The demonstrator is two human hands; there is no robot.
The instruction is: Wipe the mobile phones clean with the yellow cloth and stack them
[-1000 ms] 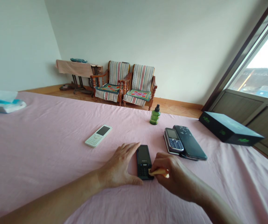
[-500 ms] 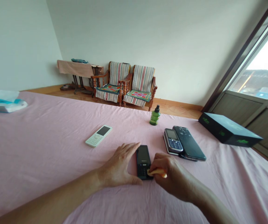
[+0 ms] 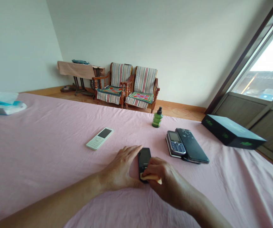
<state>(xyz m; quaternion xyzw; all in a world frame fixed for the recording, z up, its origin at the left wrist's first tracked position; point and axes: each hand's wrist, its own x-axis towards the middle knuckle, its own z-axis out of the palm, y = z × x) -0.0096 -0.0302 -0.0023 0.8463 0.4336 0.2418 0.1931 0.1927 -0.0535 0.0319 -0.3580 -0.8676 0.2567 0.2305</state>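
Note:
A black keypad phone (image 3: 144,155) lies face up on the pink cloth. My left hand (image 3: 121,167) grips it from the left, fingertips at the top corner and thumb by the bottom end. Pinched in my right hand (image 3: 164,177) is a small folded orange-yellow cloth (image 3: 152,178), pressed against the phone's keypad. The fingers and cloth hide most of the keys. Left of the hands lies a white keypad phone (image 3: 100,138). To the right, a dark blue keypad phone (image 3: 177,146) rests on another device, beside a large black smartphone (image 3: 193,147).
A green spray bottle (image 3: 157,118) stands beyond the phones. At the right is a black box (image 3: 231,131), and a tissue pack (image 3: 3,107) sits at the far left. Two wooden armchairs (image 3: 142,82) and a cloth-covered sewing table (image 3: 76,70) stand by the wall.
My right hand has slid left with the cloth across the keypad, covering more keys. My left hand and the phone stay in place.

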